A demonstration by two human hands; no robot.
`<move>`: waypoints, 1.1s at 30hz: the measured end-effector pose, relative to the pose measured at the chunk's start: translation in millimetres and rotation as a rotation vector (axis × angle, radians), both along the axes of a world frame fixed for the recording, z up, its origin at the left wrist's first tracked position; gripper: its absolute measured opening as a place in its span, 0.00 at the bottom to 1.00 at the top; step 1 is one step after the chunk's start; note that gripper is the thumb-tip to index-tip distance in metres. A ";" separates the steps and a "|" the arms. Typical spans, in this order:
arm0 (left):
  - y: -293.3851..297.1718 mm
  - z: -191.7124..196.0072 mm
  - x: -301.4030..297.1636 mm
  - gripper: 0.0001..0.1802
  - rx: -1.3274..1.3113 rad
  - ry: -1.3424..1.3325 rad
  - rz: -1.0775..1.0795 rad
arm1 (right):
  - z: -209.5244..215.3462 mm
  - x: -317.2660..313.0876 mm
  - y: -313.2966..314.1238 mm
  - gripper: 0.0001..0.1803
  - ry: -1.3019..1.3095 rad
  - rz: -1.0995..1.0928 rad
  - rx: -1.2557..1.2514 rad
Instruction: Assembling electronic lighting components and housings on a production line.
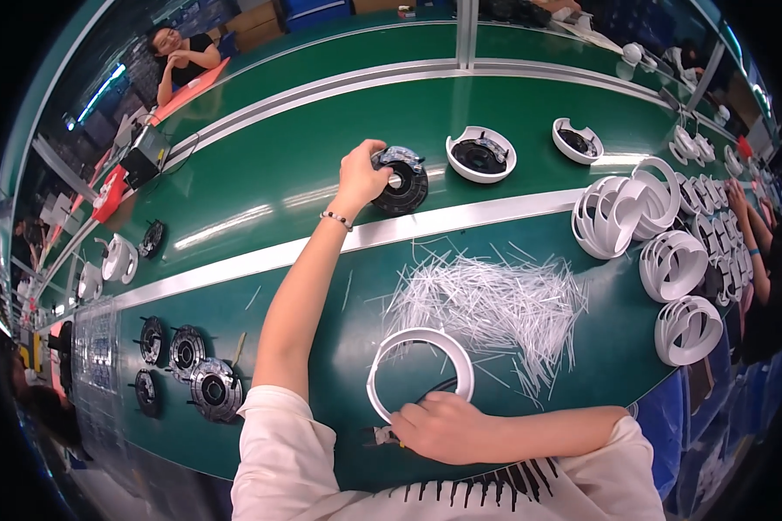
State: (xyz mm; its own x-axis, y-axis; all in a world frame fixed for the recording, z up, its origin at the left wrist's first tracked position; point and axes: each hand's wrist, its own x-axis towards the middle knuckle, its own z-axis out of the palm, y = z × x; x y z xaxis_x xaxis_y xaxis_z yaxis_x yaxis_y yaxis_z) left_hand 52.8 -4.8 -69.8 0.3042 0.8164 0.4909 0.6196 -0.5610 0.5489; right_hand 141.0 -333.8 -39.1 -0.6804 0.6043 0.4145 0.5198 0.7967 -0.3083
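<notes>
L hand (362, 178) pinched a black disc (400, 200) btwn thumb & fingers, beyond & left of the strip pile (491, 304) on the worktop (347, 382). R hand (443, 427) was curled round cutters (380, 437), near side of pile; couldn't tell if it also gripped the white ring (463, 369), which stood at pile's near edge. 4 more discs (217, 391) lay well left of pile, 2 white bowls (511, 161) w/ black parts beyond it, ring stacks (613, 200) right of it.

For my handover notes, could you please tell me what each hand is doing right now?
Left hand: closed on a black disc.
Right hand: closed on pliers; whether it grips the white ring is unclear.
</notes>
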 end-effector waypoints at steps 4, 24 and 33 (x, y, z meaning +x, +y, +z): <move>-33.4 38.4 -19.7 0.20 -0.232 -0.297 -0.109 | 2.3 -10.6 13.9 0.25 -0.146 0.014 -0.289; -90.5 58.2 -131.2 0.33 -0.902 0.230 -0.515 | 26.1 15.8 54.2 0.56 -0.157 -0.011 -0.534; -119.7 66.5 -104.4 0.13 -0.661 0.109 -0.436 | 35.3 35.7 107.3 0.57 0.960 -0.378 -0.655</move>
State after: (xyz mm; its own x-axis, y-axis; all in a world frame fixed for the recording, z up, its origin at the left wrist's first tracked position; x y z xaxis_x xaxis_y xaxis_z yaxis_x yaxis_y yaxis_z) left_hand -51.7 -124.5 -3.3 0.6814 0.7245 -0.1041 0.4886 -0.3443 0.8017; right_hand 176.7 -226.5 -3.9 -0.0016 0.9809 0.1945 0.0258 0.1945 -0.9806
